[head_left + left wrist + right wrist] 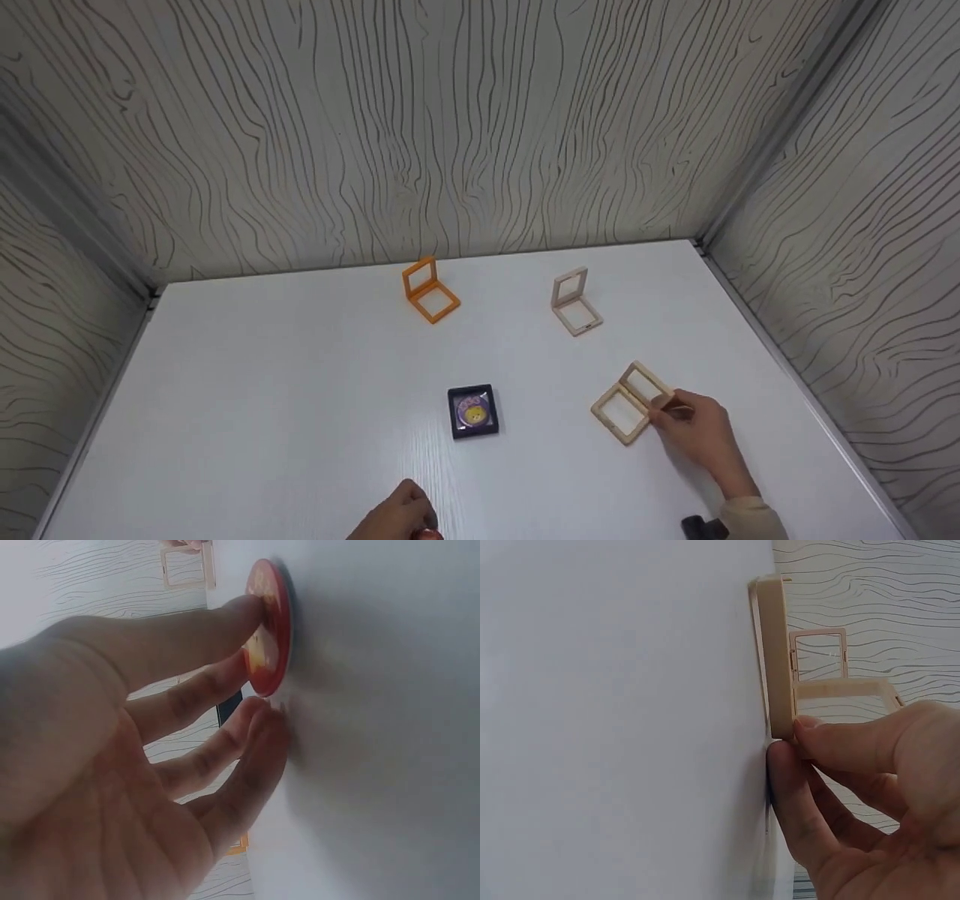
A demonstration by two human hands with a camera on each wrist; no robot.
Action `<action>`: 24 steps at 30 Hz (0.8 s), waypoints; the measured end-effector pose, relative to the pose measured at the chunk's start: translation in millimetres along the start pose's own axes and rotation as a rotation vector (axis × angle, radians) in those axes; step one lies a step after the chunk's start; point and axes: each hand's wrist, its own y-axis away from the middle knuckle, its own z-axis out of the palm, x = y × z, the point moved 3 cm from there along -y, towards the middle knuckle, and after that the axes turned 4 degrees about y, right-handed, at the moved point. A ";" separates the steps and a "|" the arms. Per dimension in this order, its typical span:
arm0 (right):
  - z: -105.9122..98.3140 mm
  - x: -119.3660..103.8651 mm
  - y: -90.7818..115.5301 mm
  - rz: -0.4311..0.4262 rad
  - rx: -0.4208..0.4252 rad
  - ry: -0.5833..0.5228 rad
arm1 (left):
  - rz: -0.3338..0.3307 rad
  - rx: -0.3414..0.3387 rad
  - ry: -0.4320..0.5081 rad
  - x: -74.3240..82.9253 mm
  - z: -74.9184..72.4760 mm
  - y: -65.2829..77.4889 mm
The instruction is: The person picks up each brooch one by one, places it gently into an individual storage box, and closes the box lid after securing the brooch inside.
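My left hand [397, 514], at the front edge of the head view, pinches a round red badge [274, 630]. In the left wrist view the thumb lies on the badge's face, the forefinger is at its rim, and the disc stands on edge close to the white surface. At the right, my right hand [705, 431] pinches the hinge-side corner of an open light-yellow display frame [611, 429] between thumb and forefinger. One half of that frame lies on the table while its other half is raised. In the right wrist view the frame [774, 660] appears edge-on.
A black display frame [453, 416] containing a purple badge [473, 412] with a yellow bear lies mid-table. Behind stand an open orange frame [446, 313] and an open pale pink frame [564, 320]. Wood-patterned panels [420, 135] enclose the white table [262, 390] at back and sides.
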 end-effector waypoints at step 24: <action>19.3 -28.6 11.3 -0.021 -0.070 -0.040 | -0.145 -0.092 0.520 -4.6 -1.6 -1.3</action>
